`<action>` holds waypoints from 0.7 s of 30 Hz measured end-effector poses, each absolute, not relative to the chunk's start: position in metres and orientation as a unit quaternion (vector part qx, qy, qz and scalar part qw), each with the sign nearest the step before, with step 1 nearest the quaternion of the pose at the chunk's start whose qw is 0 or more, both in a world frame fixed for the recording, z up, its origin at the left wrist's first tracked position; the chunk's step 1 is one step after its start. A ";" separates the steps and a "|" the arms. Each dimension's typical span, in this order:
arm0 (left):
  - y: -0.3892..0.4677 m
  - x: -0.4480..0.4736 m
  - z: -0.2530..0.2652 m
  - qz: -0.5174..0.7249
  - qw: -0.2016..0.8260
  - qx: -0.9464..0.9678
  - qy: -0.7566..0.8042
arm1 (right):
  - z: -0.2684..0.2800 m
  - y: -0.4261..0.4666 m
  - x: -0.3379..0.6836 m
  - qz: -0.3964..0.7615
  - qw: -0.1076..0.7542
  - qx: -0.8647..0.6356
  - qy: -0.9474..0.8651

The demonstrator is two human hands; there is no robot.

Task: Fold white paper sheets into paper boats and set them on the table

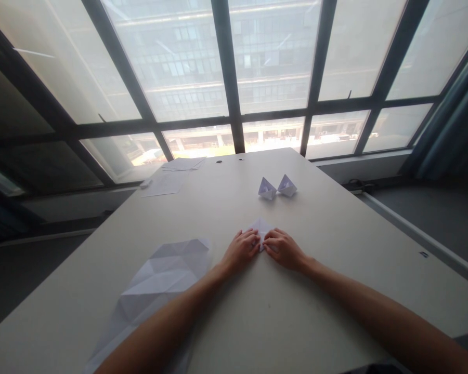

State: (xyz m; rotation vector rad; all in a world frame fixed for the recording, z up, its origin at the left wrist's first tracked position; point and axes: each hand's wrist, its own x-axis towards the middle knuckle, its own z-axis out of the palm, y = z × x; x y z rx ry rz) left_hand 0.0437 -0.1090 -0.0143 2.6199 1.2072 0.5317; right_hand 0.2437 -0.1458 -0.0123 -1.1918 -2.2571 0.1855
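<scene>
A small folded piece of white paper [261, 224] lies flat on the white table, its pointed top showing between my hands. My left hand [242, 247] presses on its left side with the fingers bent over it. On the right side, my right hand [283, 248] has its fingers curled and pinched at the paper's edge. The lower part of the piece is partly covered by my fingers. Beyond my hands stand two folded paper boats [267, 189], side by side. A large creased sheet of paper [156, 283] lies to the left, partly under my left forearm.
Several flat sheets of paper [163, 184] lie at the far left of the table [327, 306]. A small dark round piece [219, 162] is near the far edge. Tall windows [273, 62] stand behind the table, and a blue curtain [448, 119] hangs at the right.
</scene>
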 end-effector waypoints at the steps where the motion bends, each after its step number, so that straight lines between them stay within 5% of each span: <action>1: -0.108 0.043 -0.015 0.182 0.105 0.888 0.408 | -0.015 -0.144 0.245 0.061 0.295 -0.462 -0.834; 21: -0.108 0.040 -0.018 0.177 0.045 0.914 0.362 | -0.027 -0.134 0.253 0.051 0.291 -0.537 -0.790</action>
